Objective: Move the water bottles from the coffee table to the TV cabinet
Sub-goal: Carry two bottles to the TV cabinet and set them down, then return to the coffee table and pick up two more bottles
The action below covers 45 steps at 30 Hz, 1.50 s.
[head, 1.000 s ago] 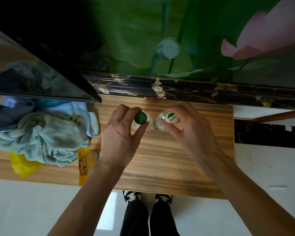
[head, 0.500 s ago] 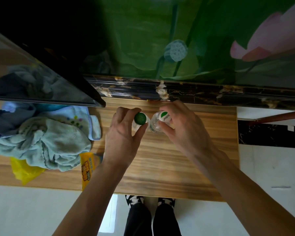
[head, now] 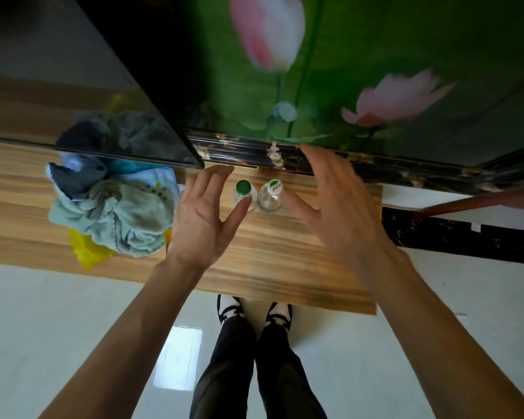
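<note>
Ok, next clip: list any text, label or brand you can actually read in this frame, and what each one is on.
Right bottle cap: white and green with a green printed word, too blurred to read for certain.
Left bottle cap: plain green, no text visible.
Yellow packet under the cloth pile: any printing is hidden in this frame.
TV cabinet, wall mural: no writing visible.

Both arms reach forward, bare to the elbow. The left hand [head: 204, 216] is open, palm turned inward, fingers spread and pointing up. The right hand [head: 335, 207] is open too, fingers spread wide, palm facing the left hand. Neither hand holds anything.
</note>
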Available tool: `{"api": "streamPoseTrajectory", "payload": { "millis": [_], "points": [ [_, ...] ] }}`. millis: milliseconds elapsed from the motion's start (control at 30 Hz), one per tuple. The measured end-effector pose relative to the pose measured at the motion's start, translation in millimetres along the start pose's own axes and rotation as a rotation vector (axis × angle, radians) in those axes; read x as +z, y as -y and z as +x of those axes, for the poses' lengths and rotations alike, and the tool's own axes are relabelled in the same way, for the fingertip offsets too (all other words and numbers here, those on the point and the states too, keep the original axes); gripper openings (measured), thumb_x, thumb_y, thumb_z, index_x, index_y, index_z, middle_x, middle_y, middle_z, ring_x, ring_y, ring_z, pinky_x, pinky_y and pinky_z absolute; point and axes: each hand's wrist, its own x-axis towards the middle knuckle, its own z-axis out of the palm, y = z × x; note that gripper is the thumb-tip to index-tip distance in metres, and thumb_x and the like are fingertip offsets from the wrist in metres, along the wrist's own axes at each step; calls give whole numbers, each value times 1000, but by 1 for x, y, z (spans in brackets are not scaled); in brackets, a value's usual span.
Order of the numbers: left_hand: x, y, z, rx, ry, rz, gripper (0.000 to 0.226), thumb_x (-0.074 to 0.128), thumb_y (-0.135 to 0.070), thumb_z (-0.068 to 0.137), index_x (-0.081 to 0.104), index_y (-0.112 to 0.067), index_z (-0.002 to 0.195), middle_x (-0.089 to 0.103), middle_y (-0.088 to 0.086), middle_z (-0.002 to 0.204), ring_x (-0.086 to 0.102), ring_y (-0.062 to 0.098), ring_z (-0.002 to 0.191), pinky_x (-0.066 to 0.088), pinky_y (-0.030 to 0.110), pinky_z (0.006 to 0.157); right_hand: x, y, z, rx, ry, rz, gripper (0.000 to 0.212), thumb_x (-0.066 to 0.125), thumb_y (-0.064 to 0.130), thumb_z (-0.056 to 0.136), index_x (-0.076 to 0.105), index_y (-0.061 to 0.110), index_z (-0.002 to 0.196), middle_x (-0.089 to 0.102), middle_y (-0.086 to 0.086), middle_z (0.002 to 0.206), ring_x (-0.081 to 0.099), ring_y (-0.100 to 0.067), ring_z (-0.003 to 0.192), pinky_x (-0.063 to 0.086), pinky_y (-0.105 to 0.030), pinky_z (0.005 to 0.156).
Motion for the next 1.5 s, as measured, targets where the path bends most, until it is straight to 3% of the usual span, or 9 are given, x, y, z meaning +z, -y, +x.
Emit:
{"api": "streamPoseTrajectory", "payload": {
  "millis": [300,500,700,900,1233,1500],
  "points": [
    [-168,-99,-51,47,-90,65,59,54,-49,103,51,-8,145,54,9,146,47,30,140,41,49,114,-151,96,-64,-147,-33,-89,76,43,60,102,18,19,161,21,0,169,14,-16,158,15,-35,126],
    [-282,-148,-95,7,-316,106,62,52,-49,103,47,-9,150,48,8,157,38,28,151,34,48,121,-230,166,-101,-255,-148,-14,82,54,58,97,24,16,160,26,-2,168,18,-19,157,25,-45,125],
    [-390,-148,-170,-149,-553,243,65,50,-52,103,42,-14,154,42,5,162,33,26,154,35,54,120,-271,273,-114,-540,-221,44,95,62,67,86,27,18,160,27,1,167,16,-17,158,16,-47,127],
    [-460,-117,-277,-351,-737,349,67,48,-55,103,40,-15,156,42,4,162,31,26,155,30,51,123,-263,392,-130,-856,-153,93,98,52,78,86,23,22,161,24,5,168,11,-12,158,12,-47,128],
    [-541,-77,-499,-818,-922,567,73,42,-62,101,39,-14,157,37,4,165,28,25,157,29,55,123,-182,601,-220,-1298,39,140,96,35,83,90,12,24,163,12,5,171,2,-12,159,13,-54,127],
    [-567,-70,-648,-1166,-953,648,78,41,-64,100,24,-21,163,21,0,172,10,18,162,16,50,130,-118,737,-317,-1560,133,135,97,36,82,88,10,26,163,10,8,171,-1,-11,159,9,-50,128]
  ]
}}
